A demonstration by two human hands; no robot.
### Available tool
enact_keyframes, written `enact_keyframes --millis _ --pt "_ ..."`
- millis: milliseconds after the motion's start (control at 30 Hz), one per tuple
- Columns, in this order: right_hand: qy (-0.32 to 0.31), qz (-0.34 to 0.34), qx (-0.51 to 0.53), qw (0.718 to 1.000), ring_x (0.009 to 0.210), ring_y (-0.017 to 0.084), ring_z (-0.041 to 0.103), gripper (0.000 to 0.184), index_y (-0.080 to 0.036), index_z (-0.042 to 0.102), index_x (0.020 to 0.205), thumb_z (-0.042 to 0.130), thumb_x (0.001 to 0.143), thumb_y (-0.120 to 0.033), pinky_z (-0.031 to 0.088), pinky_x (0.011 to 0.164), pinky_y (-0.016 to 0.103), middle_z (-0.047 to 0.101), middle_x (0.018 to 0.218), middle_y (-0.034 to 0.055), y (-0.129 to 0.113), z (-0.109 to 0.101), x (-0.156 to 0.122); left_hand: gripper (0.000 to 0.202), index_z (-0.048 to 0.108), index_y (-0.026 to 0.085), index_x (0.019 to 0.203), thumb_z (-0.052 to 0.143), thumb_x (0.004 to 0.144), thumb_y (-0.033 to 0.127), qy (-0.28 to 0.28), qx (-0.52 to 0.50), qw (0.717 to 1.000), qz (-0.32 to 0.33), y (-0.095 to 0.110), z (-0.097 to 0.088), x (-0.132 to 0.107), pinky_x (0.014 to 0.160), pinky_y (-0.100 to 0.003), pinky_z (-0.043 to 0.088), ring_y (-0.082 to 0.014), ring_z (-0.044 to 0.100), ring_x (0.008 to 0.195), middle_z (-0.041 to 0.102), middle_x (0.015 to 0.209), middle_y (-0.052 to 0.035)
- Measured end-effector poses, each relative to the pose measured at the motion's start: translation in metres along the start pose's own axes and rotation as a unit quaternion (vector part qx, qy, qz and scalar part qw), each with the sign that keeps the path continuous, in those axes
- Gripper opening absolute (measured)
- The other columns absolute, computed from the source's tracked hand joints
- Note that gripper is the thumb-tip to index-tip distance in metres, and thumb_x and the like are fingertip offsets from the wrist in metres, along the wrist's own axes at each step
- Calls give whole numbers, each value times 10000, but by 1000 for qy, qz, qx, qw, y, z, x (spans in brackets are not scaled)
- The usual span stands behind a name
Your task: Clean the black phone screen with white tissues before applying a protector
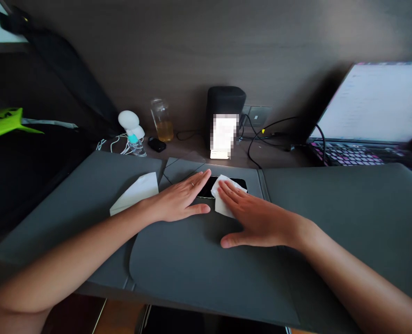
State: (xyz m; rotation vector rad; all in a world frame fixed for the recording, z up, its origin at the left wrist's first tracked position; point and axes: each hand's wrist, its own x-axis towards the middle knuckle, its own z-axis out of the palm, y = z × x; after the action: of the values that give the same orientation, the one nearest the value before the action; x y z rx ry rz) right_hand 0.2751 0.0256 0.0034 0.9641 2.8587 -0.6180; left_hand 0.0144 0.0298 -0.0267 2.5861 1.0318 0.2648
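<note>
A black smartphone (208, 189) lies flat on a dark grey folding mat (199, 260). My left hand (183, 197) rests at the phone's left end, fingers stretched out together and thumb apart, covering that end. Under the fingertips of my right hand (258, 218) is a crumpled white tissue (223, 206), pressed onto the phone's right half; part of it hangs over the near edge. My right thumb is spread away, over the mat. Beyond my left wrist lies a folded white paper sheet (136, 192).
Along the back stand a black speaker (226, 99), a lit, pixelated screen (223, 137), a glass bottle (164, 125) with amber liquid and a small white fan (129, 121). A black key fob (157, 144) lies nearby. Cables run toward an open laptop (369, 106) at right.
</note>
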Motion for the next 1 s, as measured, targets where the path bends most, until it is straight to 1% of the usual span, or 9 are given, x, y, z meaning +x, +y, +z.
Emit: enact_keyframes --millis 67,167,267,367,500,600,700,833,1000 --pt "-4 -19 -2 1000 1485 357 24 1141 -93 39 1548 470 779 -817 150 1214 504 -15 1605 156 -5 1 6 859 -215 233 1530 329 996 631 1 -1 1000 1 0 0 0 1213 -381 160 -252 43 1502 -50 1635 -87" --pt "22 -59 -15 998 1492 309 5 1041 -73 60 1549 366 853 -785 97 1227 475 -4 1602 154 -12 6 18 852 -218 245 1528 327 997 628 5 -2 1000 5 -2 2 0 1212 -387 171 -262 47 1501 -55 1636 -81" --pt "64 -100 -25 993 1493 295 -1 1007 -91 33 1555 344 873 -764 100 1231 473 10 1607 138 -15 11 30 849 -236 262 1521 331 1000 621 14 -3 1000 9 -4 4 -1 1207 -402 190 -276 56 1499 -53 1637 -76" --pt "88 -112 -33 989 1493 290 2 966 -109 26 1560 343 896 -735 122 1233 472 51 1612 122 -15 15 38 847 -221 278 1525 341 995 625 15 3 1000 16 -4 5 -1 1207 -413 191 -287 53 1499 -54 1638 -65" --pt "109 -94 -41 989 1494 278 8 926 -97 81 1560 342 916 -709 132 1233 458 81 1608 133 -13 15 40 821 -177 280 1540 326 995 631 7 6 1000 17 -3 4 -1 1211 -420 169 -281 28 1501 -69 1637 -61" --pt "108 -60 -43 991 1492 290 59 933 -82 107 1556 344 914 -717 146 1228 465 90 1605 147 -8 11 38 786 -171 281 1541 297 1007 618 9 4 1000 14 -2 2 -1 1214 -408 157 -262 29 1502 -74 1637 -57" --pt "95 -29 -45 994 1485 312 115 944 -74 141 1552 343 906 -731 183 1217 487 124 1600 157 0 7 32 786 -179 295 1538 293 1004 626 2 3 1000 11 -2 0 -1 1213 -412 163 -268 29 1501 -83 1636 -44" --pt "69 2 -48 996 1479 331 142 950 -60 204 1540 356 895 -741 233 1197 519 197 1583 179 12 -1 19 789 -161 309 1541 300 995 643 -11 7 1000 -1 -1 -1 -2 1211 -428 167 -277 27 1500 -73 1635 -36" --pt "34 31 -41 998 1474 340 155 991 -105 174 1554 418 855 -763 285 1173 531 199 1587 173 20 -12 7 802 -83 267 1562 294 982 671 -29 3 999 -17 2 -3 -1 1216 -439 130 -277 4 1501 -49 1636 -62"
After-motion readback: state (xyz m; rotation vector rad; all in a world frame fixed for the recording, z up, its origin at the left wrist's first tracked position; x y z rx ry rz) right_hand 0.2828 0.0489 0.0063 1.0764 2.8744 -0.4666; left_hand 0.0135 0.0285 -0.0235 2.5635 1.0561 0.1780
